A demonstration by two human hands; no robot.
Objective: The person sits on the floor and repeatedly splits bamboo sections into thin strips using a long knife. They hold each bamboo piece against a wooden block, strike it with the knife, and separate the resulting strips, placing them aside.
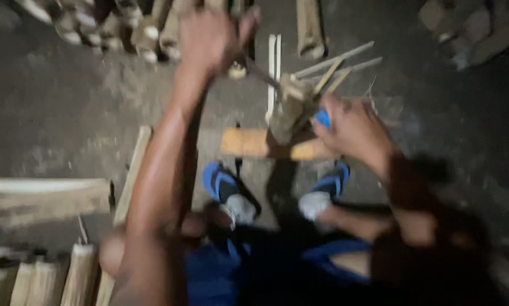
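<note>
A short bamboo piece [285,110] stands upright on an orange wooden block [246,143] on the ground in front of my feet. My left hand [212,37] is raised above it, fist closed around a thin dark blade-like tool [261,72] that reaches down to the top of the bamboo. My right hand [353,129] is beside the bamboo on the right, fingers curled around something with a blue grip [322,118]. Thin split strips [336,65] fan out from the top of the piece. The picture is blurred by motion.
My feet in blue sandals [226,190] rest just below the block. Cut bamboo sections [112,25] are piled at the top left, flat slats [47,198] lie at the left, and more sections [44,280] stand at the bottom left. Stones [470,25] lie at the top right.
</note>
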